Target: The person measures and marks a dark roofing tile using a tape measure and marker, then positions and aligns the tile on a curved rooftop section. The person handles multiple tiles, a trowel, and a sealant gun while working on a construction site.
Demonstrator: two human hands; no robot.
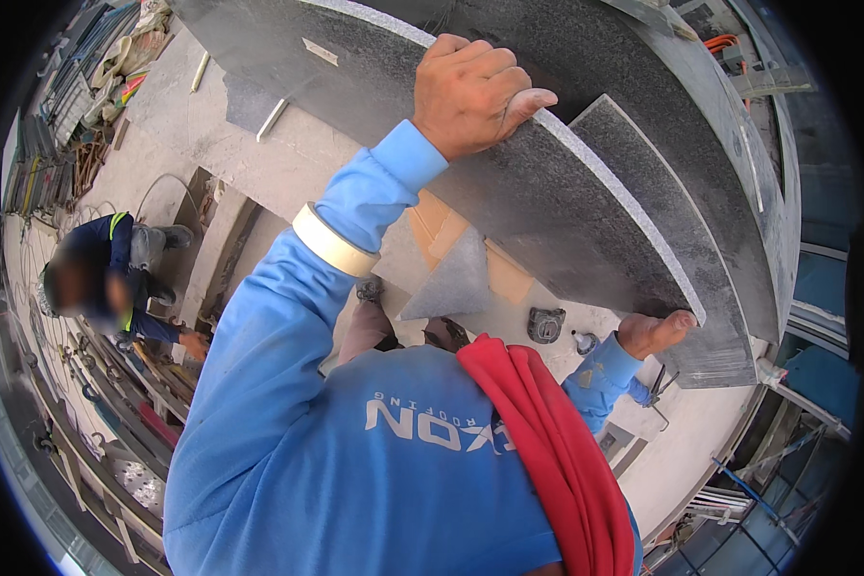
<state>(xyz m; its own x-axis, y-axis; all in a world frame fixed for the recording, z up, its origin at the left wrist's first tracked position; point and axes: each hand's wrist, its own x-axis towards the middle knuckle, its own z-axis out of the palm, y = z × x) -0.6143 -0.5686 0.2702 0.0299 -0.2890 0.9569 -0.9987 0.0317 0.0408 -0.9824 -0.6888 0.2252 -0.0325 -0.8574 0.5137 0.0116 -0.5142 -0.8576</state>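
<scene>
A large dark grey speckled stone slab (547,202) with a pale edge stands tilted in front of me. My left hand (470,91) is closed over its upper edge, fingers curled over the far side and thumb along the rim. My right hand (653,331) grips the slab's lower right end, with the thumb showing and the fingers hidden behind the stone. A second dark slab (672,182) lies right behind the first. I wear a blue long-sleeved shirt, with a red cloth (557,451) over my right shoulder.
On the pale concrete floor lie a triangular stone off-cut (451,283), orange blocks (434,228) and a dark tape measure (545,324). A person in dark blue with a bright vest (115,259) crouches at left. Metal rods and bars (106,384) lie along the left side.
</scene>
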